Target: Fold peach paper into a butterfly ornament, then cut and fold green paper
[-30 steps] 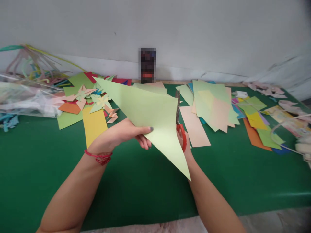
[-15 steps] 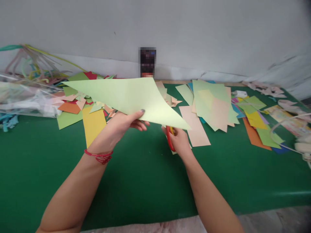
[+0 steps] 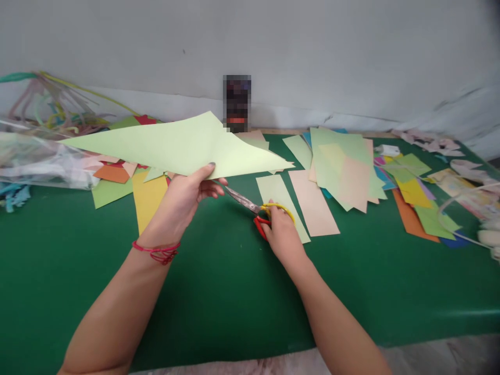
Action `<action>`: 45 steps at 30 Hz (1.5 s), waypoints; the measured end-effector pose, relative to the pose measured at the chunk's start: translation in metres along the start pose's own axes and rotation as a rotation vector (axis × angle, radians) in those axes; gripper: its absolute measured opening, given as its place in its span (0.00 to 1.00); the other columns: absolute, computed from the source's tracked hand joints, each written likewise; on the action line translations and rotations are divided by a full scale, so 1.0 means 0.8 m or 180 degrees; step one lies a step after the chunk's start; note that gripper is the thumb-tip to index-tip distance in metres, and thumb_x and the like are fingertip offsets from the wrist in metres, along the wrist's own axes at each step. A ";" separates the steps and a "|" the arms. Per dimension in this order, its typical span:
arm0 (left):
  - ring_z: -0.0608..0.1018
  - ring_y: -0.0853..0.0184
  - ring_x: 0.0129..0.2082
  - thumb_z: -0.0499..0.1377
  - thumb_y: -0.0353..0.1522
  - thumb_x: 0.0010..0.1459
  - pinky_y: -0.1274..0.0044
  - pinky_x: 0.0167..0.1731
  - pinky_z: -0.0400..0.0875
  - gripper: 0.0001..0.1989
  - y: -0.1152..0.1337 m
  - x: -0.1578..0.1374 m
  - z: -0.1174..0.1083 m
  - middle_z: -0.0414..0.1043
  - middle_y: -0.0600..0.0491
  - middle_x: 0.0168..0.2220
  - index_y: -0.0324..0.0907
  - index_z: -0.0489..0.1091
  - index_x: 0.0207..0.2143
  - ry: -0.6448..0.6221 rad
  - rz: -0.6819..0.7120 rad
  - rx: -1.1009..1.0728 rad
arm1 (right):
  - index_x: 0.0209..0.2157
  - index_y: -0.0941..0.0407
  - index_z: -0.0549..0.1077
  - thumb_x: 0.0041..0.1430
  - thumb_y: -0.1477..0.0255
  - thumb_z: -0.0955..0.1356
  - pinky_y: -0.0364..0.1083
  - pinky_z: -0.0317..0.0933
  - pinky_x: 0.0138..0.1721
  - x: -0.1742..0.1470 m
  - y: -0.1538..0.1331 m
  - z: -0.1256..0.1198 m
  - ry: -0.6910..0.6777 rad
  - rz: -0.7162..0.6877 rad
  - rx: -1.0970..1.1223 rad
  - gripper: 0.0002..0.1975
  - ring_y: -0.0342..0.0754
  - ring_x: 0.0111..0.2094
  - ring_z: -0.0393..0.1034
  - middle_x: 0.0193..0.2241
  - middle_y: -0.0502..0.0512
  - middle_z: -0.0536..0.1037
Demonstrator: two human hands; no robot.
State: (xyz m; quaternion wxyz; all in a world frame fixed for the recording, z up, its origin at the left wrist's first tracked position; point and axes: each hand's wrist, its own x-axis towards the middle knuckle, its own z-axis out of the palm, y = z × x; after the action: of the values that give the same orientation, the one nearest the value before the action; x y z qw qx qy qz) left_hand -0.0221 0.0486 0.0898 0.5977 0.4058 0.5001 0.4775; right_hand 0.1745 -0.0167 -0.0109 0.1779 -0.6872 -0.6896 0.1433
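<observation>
A large pale green sheet of paper (image 3: 167,146) is pinched along its near edge by my left hand (image 3: 197,185), thumb on top and fingers beneath. It is held up above the table, its long points reaching left and right. My right hand (image 3: 282,224) grips scissors (image 3: 250,204) by their red and yellow handles. Their metal blades point up and left toward my left fingers, and the tips are hidden near the hand and paper. Below the sheet, a pale green paper strip (image 3: 287,200) lies beside a peach strip (image 3: 315,205) on the table.
The green tabletop (image 3: 219,307) meets a grey wall. Overlapping paper sheets (image 3: 344,166) lie at right of centre, coloured papers (image 3: 417,198) farther right. At left are a yellow sheet (image 3: 148,195), paper scraps, and a clear plastic bag (image 3: 50,161). A pixelated dark object (image 3: 237,99) stands against the wall.
The held sheet has shifted left, its right end rising. The scissors have come into fuller view below it, swung to point left, uncovering the pale green strip. My left hand moved slightly left and up.
</observation>
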 end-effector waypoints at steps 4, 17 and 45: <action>0.73 0.73 0.20 0.60 0.33 0.52 0.80 0.24 0.67 0.07 -0.001 0.000 0.000 0.74 0.53 0.24 0.37 0.69 0.26 -0.0038 -0.0036 -0.0018 | 0.52 0.67 0.61 0.58 0.73 0.62 0.55 0.61 0.45 0.002 0.012 -0.010 -0.0002 0.0306 -0.0190 0.21 0.59 0.44 0.67 0.42 0.70 0.72; 0.73 0.73 0.20 0.60 0.34 0.52 0.79 0.24 0.67 0.08 -0.002 0.001 -0.001 0.74 0.52 0.25 0.37 0.69 0.26 -0.0069 -0.0048 0.0040 | 0.51 0.64 0.63 0.57 0.71 0.63 0.55 0.60 0.46 0.014 0.054 -0.027 0.0066 0.0583 -0.0321 0.21 0.59 0.46 0.67 0.43 0.69 0.73; 0.73 0.72 0.21 0.59 0.35 0.53 0.79 0.24 0.67 0.09 -0.002 0.001 -0.002 0.75 0.51 0.25 0.37 0.69 0.26 -0.0120 -0.0008 0.0078 | 0.49 0.60 0.65 0.57 0.71 0.63 0.54 0.62 0.44 0.009 0.029 -0.034 -0.0216 0.0469 0.0034 0.18 0.59 0.47 0.67 0.46 0.64 0.73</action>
State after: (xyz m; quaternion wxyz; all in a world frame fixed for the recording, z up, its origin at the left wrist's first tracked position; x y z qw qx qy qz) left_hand -0.0233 0.0490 0.0880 0.6026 0.4213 0.4950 0.4629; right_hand 0.2071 -0.0107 0.0035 0.1472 -0.7298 -0.6420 0.1829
